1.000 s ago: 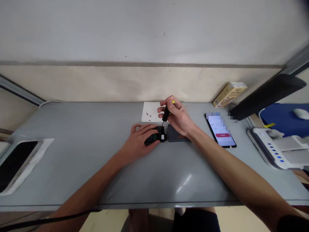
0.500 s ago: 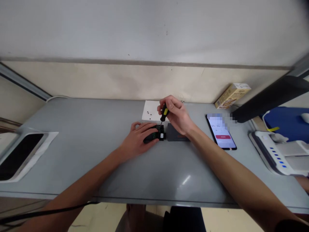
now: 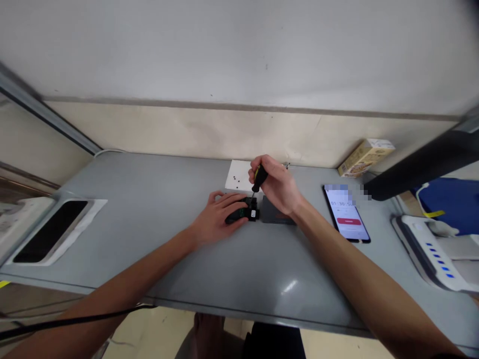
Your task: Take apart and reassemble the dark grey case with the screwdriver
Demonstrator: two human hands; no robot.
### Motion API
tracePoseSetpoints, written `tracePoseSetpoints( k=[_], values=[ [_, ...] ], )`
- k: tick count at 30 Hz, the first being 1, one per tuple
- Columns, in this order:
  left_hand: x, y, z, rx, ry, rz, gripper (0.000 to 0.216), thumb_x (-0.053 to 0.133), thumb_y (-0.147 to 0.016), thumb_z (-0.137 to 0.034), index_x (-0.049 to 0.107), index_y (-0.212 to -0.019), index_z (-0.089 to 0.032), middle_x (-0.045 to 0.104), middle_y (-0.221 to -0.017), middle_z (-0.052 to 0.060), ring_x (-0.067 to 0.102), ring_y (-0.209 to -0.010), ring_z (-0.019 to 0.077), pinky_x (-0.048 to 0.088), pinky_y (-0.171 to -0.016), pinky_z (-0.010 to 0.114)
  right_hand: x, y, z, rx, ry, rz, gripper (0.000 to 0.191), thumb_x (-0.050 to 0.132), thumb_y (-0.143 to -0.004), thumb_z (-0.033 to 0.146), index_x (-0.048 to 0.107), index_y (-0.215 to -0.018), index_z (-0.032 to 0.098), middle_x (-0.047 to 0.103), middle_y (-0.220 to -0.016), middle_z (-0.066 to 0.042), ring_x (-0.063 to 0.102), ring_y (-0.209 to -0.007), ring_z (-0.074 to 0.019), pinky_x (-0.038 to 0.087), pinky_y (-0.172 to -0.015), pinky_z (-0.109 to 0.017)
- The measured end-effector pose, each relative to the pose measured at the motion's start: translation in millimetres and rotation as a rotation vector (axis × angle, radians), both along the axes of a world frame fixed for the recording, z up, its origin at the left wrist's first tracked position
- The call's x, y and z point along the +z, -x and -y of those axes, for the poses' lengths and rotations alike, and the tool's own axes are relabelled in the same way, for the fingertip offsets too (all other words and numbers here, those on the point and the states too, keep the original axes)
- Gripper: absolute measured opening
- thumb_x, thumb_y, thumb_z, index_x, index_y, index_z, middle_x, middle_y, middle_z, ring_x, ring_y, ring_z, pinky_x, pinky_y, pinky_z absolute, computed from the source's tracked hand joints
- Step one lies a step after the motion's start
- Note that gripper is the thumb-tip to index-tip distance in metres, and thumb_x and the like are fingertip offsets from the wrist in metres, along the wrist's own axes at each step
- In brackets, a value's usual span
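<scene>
My right hand [image 3: 277, 183] is closed around the black-and-yellow handle of a screwdriver [image 3: 260, 176]. The shaft slants down, and its tip meets a small black electronic device [image 3: 254, 214] that carries a white label and some green, perhaps a circuit board. My left hand [image 3: 219, 217] grips this device from the left, thumb on the near side and fingers over the top, hiding much of it. A dark grey flat box [image 3: 275, 214] lies just right of the device, partly under my right wrist. Behind, several tiny dark screws [image 3: 236, 180] rest on a white sheet [image 3: 231, 169].
On the right are a lit phone [image 3: 346, 214], a carton [image 3: 365, 158], a black post [image 3: 419, 162] and a white power strip [image 3: 430, 249]. A dark-screened phone [image 3: 50, 232] lies on white paper at the left. The grey table [image 3: 157, 199] ends at a wall behind.
The view has shifted slightly, so everything sits a little lower and to the right. The screwdriver leans a bit more, its tip still at the device. Both hands keep their grip.
</scene>
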State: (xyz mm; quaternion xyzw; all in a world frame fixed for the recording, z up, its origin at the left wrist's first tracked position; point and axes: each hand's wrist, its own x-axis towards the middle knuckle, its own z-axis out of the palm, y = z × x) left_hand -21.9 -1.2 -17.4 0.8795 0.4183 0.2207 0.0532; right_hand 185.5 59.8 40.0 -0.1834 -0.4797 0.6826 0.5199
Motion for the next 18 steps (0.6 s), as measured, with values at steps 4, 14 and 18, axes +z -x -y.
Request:
tracePoseSetpoints(
  k=[4,14,18],
  values=[
    [-0.1,-0.2,0.0,0.004,-0.003,-0.001,0.027,0.06,-0.1,-0.04,0.067,-0.124,-0.028,0.065,-0.143,0.007,0.062,-0.131,0.0253,0.031,-0.114,0.048,-7.6,3.7,-0.2,-0.094,-0.008,0.065,0.044,0.078,-0.082,0.056,0.048,-0.077,0.024,0.054,-0.078,0.003,0.053,-0.067,-0.0103,0.045,-0.063,-0.027],
    [-1.1,-1.2,0.2,0.02,-0.005,-0.015,0.028,0.06,-0.1,-0.042,0.068,-0.122,-0.028,0.064,-0.144,0.008,0.06,-0.134,0.0263,0.031,-0.114,0.05,-3.8,3.9,-0.5,-0.046,0.048,-0.013,0.036,0.069,-0.087,0.059,0.061,-0.09,0.024,0.055,-0.086,0.0,0.055,-0.072,-0.012,0.048,-0.066,-0.029],
    [0.0,-0.8,0.5,0.023,-0.003,-0.008,0.027,0.061,-0.099,-0.041,0.069,-0.122,-0.028,0.064,-0.145,0.008,0.059,-0.134,0.026,0.031,-0.114,0.05,-6.2,1.9,-0.6,-0.072,-0.001,0.045,0.045,0.078,-0.082,0.056,0.046,-0.082,0.024,0.06,-0.088,0.003,0.056,-0.066,-0.0098,0.045,-0.063,-0.027]
  ],
)
